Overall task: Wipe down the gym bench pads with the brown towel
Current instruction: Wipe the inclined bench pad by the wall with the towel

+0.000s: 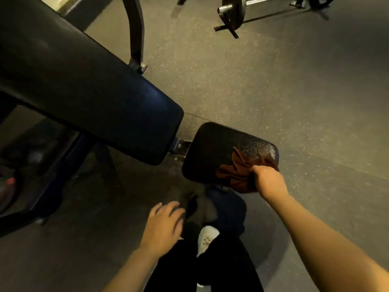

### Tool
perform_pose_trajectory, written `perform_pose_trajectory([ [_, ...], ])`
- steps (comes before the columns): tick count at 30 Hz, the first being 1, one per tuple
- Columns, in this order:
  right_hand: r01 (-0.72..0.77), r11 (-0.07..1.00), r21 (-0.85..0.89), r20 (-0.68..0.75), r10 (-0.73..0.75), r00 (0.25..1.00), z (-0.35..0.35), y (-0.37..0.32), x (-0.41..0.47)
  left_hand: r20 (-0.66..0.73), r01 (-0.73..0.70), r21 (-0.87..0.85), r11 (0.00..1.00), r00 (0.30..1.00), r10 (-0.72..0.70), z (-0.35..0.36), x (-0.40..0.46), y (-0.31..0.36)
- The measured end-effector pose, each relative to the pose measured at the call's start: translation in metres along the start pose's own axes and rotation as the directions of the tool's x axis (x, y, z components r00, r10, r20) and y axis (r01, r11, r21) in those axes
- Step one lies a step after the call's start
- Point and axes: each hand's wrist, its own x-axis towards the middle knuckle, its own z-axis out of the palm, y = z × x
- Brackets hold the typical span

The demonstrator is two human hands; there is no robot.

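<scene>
My right hand point(268, 182) grips the brown towel point(242, 171), fingers curled around a bunched wad of it, and holds it against the near right corner of the small seat pad point(210, 148). The cloth lies crumpled over that corner and hangs a little past the pad's near edge; the bare vinyl just beyond it, toward the far right corner, shines with a pebbled gleam. The seat pad sits low, joined by a metal bracket point(181, 146) to the long back pad point(84, 91), which runs up and away to my left, dark and tilted, with nothing lying on it. My left hand point(163, 225) holds nothing: its fingers are loosely spread and a little blurred, hovering below the seat pad over the dark floor near the bench frame point(52, 178). Under it I see my black trouser legs point(221, 266) and one white shoe point(206, 239). The speckled rubber floor point(273, 81) stretches out to the right, and at the far edge a barbell point(252, 2) loaded with a plate point(235, 11) rests on a low stand, well apart from the bench. A curved steel upright point(135, 32) stands behind the back pad.
</scene>
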Motion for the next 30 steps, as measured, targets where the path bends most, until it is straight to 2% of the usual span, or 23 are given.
perform_pose_trajectory([
  [2, -0.111, 0.986, 0.122, 0.086, 0.101, 0.991, -0.021, -0.005, -0.022, 0.065, 0.051, -0.047, 0.998, 0.997, -0.048, -0.031, -0.010, 0.022],
  [5, -0.152, 0.947, 0.282, 0.138, 0.117, 0.983, -0.053, -0.028, -0.074, 0.203, 0.166, -0.229, 0.959, 0.972, -0.120, -0.088, -0.020, 0.055],
  [8, -0.137, 0.883, 0.449, 0.172, 0.065, 0.983, -0.095, -0.057, -0.127, 0.307, 0.389, -0.462, 0.797, 0.913, -0.268, -0.139, -0.031, 0.090],
  [10, -0.092, 0.842, 0.532, 0.208, -0.024, 0.978, -0.122, -0.074, -0.158, 0.368, 0.521, -0.578, 0.629, 0.853, -0.369, -0.164, -0.033, 0.112],
  [12, -0.057, 0.788, 0.613, 0.220, -0.100, 0.970, -0.143, -0.090, -0.185, 0.491, 0.644, -0.688, 0.335, 0.752, -0.439, -0.182, -0.035, 0.130],
  [14, -0.036, 0.725, 0.688, 0.206, -0.147, 0.967, -0.157, -0.103, -0.203, 0.611, 0.691, -0.722, 0.036, 0.661, -0.436, -0.199, -0.037, 0.145],
  [15, -0.036, 0.692, 0.721, 0.205, -0.162, 0.965, -0.159, -0.107, -0.208, 0.644, 0.693, -0.720, -0.032, 0.650, -0.404, -0.207, -0.039, 0.153],
  [17, -0.037, 0.621, 0.783, 0.206, -0.203, 0.957, -0.162, -0.115, -0.213, 0.610, 0.648, -0.761, -0.039, 0.694, -0.382, -0.214, -0.045, 0.163],
  [19, -0.039, 0.586, 0.809, 0.253, -0.288, 0.924, -0.165, -0.125, -0.211, 0.498, 0.533, -0.843, -0.068, 0.728, -0.472, -0.218, -0.054, 0.171],
  [22, -0.005, 0.570, 0.821, 0.286, -0.404, 0.869, -0.172, -0.149, -0.196, 0.240, 0.317, -0.949, -0.008, 0.702, -0.670, -0.227, -0.080, 0.170],
  [24, 0.035, 0.587, 0.809, 0.313, -0.480, 0.819, -0.181, -0.164, -0.191, 0.099, 0.212, -0.975, 0.065, 0.679, -0.728, -0.234, -0.100, 0.174],
  [27, 0.191, 0.677, 0.711, 0.418, -0.626, 0.659, -0.188, -0.182, -0.193, -0.030, 0.185, -0.964, 0.191, 0.639, -0.769, -0.236, -0.127, 0.188],
  [30, 0.233, 0.668, 0.707, 0.506, -0.708, 0.493, -0.181, -0.211, -0.210, -0.149, 0.150, -0.955, 0.256, 0.505, -0.850, -0.232, -0.164, 0.199],
])
